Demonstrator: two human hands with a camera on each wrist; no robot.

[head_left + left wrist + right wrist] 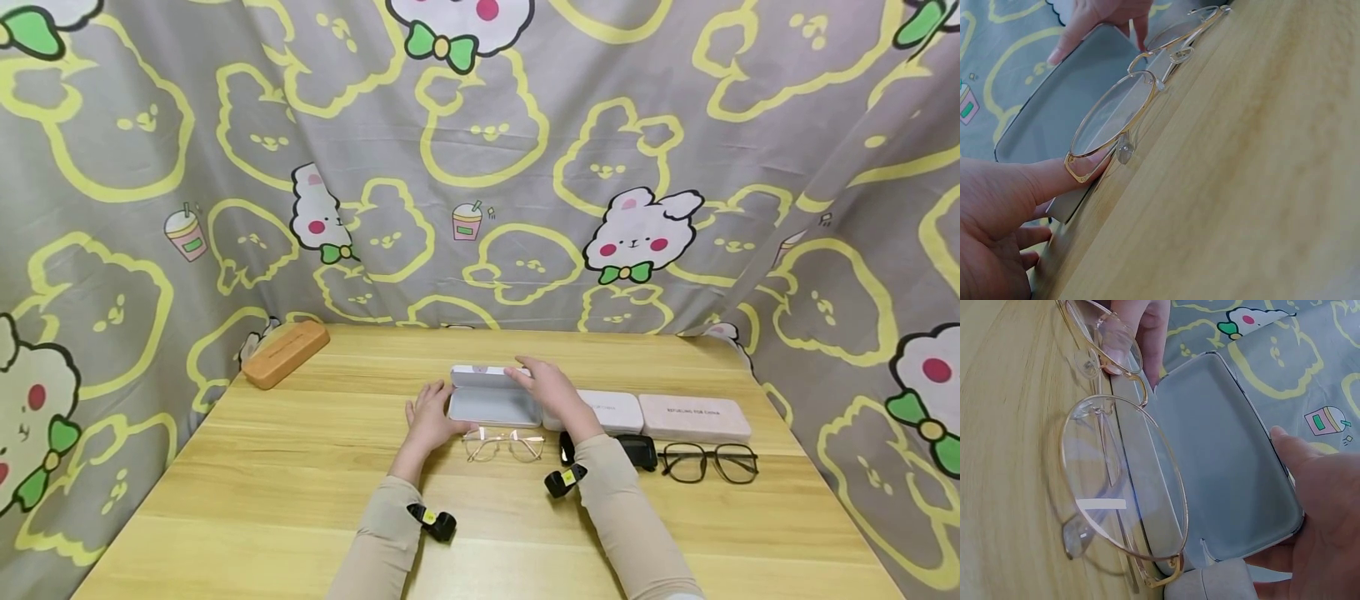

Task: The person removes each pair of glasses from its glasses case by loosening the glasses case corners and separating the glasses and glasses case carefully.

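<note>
A glasses case point(493, 408) with a grey lining lies open on the table, its lid raised at the back. My left hand point(431, 418) holds the case's left end, thumb at the front edge and fingers around the side. My right hand point(553, 390) grips the raised lid near its right corner; in the right wrist view the thumb point(1291, 450) is on the lid's rim and the fingers go behind it. Gold-rimmed glasses point(504, 440) with clear lenses lie just in front of the case, temples folded. They overlap the left thumb in the left wrist view.
Right of the open case lie a closed white case point(618, 408) and a pale pink case point(694, 417). Before them are black sunglasses point(637, 451), partly behind the right forearm, and black-framed glasses point(708, 457). An orange-brown case point(287, 354) lies far left. A patterned curtain point(517, 275) surrounds the table.
</note>
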